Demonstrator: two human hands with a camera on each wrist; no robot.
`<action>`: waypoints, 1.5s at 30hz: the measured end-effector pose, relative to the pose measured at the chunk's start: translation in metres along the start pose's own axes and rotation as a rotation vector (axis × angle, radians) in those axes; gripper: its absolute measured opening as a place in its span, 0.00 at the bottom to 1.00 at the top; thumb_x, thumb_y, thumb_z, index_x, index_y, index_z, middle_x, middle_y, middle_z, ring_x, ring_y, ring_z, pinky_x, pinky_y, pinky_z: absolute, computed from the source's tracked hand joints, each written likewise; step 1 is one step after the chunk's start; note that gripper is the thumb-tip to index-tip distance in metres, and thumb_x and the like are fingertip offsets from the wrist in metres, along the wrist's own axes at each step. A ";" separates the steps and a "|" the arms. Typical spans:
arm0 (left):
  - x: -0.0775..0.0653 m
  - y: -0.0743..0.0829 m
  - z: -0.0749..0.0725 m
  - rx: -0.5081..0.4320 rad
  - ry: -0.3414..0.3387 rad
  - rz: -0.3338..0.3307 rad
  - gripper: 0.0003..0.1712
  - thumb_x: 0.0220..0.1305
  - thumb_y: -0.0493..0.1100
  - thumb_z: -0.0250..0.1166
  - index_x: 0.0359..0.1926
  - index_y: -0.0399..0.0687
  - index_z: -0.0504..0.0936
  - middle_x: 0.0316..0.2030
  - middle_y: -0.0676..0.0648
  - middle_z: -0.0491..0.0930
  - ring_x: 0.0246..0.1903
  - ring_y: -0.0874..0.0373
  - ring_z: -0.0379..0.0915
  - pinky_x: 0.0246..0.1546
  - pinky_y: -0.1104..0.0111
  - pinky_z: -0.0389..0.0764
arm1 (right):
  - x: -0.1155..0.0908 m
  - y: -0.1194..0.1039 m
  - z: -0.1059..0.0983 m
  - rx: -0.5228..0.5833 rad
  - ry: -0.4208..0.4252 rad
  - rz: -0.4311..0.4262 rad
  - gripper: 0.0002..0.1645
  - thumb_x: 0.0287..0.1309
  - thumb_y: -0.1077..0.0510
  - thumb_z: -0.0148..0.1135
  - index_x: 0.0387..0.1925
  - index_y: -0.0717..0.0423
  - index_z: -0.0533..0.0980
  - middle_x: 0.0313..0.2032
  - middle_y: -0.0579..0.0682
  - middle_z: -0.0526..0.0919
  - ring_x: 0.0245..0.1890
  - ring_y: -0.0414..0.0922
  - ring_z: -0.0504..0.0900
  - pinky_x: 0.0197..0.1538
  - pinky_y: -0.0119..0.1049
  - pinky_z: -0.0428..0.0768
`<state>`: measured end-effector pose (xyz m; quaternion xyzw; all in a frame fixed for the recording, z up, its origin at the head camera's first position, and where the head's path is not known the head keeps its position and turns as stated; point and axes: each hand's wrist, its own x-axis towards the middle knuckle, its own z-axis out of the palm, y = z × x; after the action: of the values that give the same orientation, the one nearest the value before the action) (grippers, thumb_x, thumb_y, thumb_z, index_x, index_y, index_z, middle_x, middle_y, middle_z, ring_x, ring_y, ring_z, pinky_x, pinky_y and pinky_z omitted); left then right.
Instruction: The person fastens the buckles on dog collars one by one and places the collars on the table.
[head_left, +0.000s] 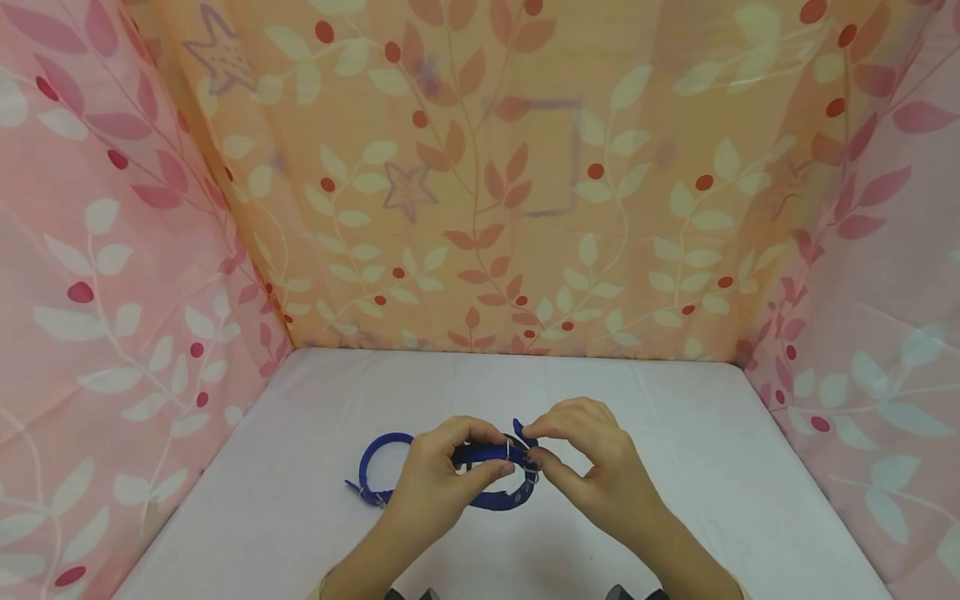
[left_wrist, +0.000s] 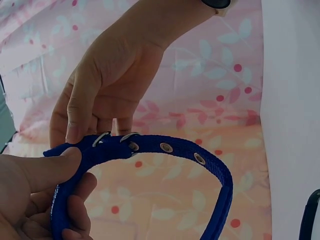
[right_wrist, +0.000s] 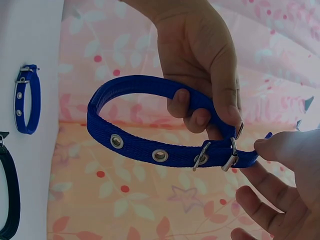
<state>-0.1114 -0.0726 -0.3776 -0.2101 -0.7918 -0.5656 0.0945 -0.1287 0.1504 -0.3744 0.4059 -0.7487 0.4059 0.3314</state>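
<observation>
A blue collar with metal eyelets, a buckle and a ring is held up between both hands in the head view. My left hand grips its band beside the buckle, thumb on one side and fingers curled on the other. My right hand pinches the strap's free end between thumb and index finger, just past the buckle. The strap passes through the buckle and the ring. In the right wrist view the collar forms a loop, with eyelets along its side.
A second blue collar, buckled into a loop, lies on the white table left of the hands. A black band shows at the right wrist view's edge. Leaf-patterned cloth walls stand behind and at both sides.
</observation>
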 end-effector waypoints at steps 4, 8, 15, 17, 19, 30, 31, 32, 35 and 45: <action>0.001 0.000 -0.001 -0.022 0.011 0.004 0.15 0.56 0.40 0.78 0.43 0.61 0.86 0.40 0.59 0.85 0.41 0.60 0.85 0.42 0.69 0.87 | 0.002 0.001 -0.001 0.003 0.008 -0.034 0.18 0.56 0.64 0.74 0.48 0.46 0.85 0.42 0.40 0.86 0.46 0.43 0.80 0.61 0.34 0.70; 0.000 0.001 -0.001 -0.017 0.017 -0.006 0.15 0.56 0.41 0.78 0.43 0.63 0.86 0.40 0.59 0.85 0.41 0.60 0.85 0.42 0.68 0.87 | 0.003 0.001 -0.001 0.010 0.001 -0.055 0.19 0.53 0.65 0.74 0.47 0.47 0.86 0.41 0.40 0.86 0.46 0.43 0.80 0.61 0.35 0.69; -0.001 0.004 -0.001 -0.005 0.050 -0.010 0.15 0.56 0.41 0.78 0.42 0.64 0.87 0.38 0.59 0.84 0.39 0.59 0.84 0.40 0.69 0.87 | 0.003 0.001 -0.002 -0.006 0.003 -0.052 0.20 0.49 0.68 0.73 0.44 0.46 0.87 0.40 0.40 0.85 0.46 0.43 0.79 0.61 0.36 0.69; -0.001 0.004 -0.002 -0.022 0.057 -0.002 0.15 0.56 0.41 0.78 0.42 0.62 0.87 0.38 0.58 0.84 0.39 0.59 0.84 0.41 0.68 0.87 | 0.003 0.002 -0.002 -0.010 0.010 -0.053 0.21 0.47 0.68 0.72 0.43 0.46 0.87 0.40 0.40 0.85 0.45 0.43 0.79 0.60 0.36 0.69; -0.001 0.004 -0.002 -0.027 0.060 0.007 0.14 0.56 0.41 0.78 0.42 0.62 0.88 0.38 0.58 0.84 0.39 0.59 0.84 0.40 0.68 0.87 | 0.003 0.003 -0.001 -0.011 0.017 -0.060 0.21 0.46 0.69 0.72 0.42 0.46 0.87 0.39 0.40 0.84 0.45 0.44 0.79 0.60 0.36 0.69; -0.001 0.006 -0.003 -0.044 0.056 0.007 0.13 0.55 0.42 0.78 0.41 0.61 0.88 0.37 0.57 0.84 0.39 0.59 0.84 0.42 0.68 0.87 | 0.002 0.002 0.001 -0.018 0.003 -0.073 0.20 0.44 0.70 0.70 0.38 0.45 0.86 0.37 0.39 0.82 0.45 0.43 0.78 0.59 0.38 0.68; -0.001 0.005 -0.003 -0.049 0.056 0.012 0.13 0.55 0.42 0.78 0.41 0.60 0.88 0.37 0.56 0.84 0.39 0.59 0.84 0.42 0.68 0.87 | 0.002 0.002 0.001 -0.021 -0.002 -0.076 0.20 0.43 0.70 0.70 0.38 0.45 0.86 0.37 0.39 0.81 0.45 0.43 0.78 0.59 0.38 0.68; -0.001 0.005 -0.003 -0.053 0.054 0.015 0.13 0.55 0.42 0.79 0.41 0.60 0.88 0.37 0.56 0.84 0.39 0.59 0.85 0.41 0.67 0.87 | 0.002 0.002 0.001 -0.024 -0.008 -0.079 0.20 0.43 0.70 0.70 0.38 0.45 0.86 0.37 0.39 0.81 0.45 0.43 0.78 0.60 0.39 0.68; -0.001 0.004 -0.002 -0.066 0.048 0.030 0.12 0.55 0.43 0.79 0.41 0.58 0.88 0.38 0.56 0.84 0.38 0.59 0.85 0.40 0.67 0.87 | 0.001 0.001 0.001 -0.026 -0.018 -0.090 0.20 0.43 0.70 0.70 0.38 0.45 0.86 0.37 0.39 0.81 0.45 0.43 0.78 0.60 0.39 0.68; -0.002 0.003 0.000 -0.113 -0.003 0.031 0.14 0.56 0.45 0.79 0.42 0.54 0.86 0.39 0.54 0.87 0.38 0.58 0.86 0.40 0.67 0.88 | 0.003 0.001 0.005 0.029 0.003 -0.205 0.08 0.59 0.64 0.69 0.39 0.50 0.85 0.38 0.44 0.84 0.44 0.46 0.79 0.60 0.40 0.68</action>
<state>-0.1078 -0.0722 -0.3759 -0.2281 -0.7556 -0.6074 0.0900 -0.1322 0.1456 -0.3743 0.4845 -0.6970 0.3811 0.3664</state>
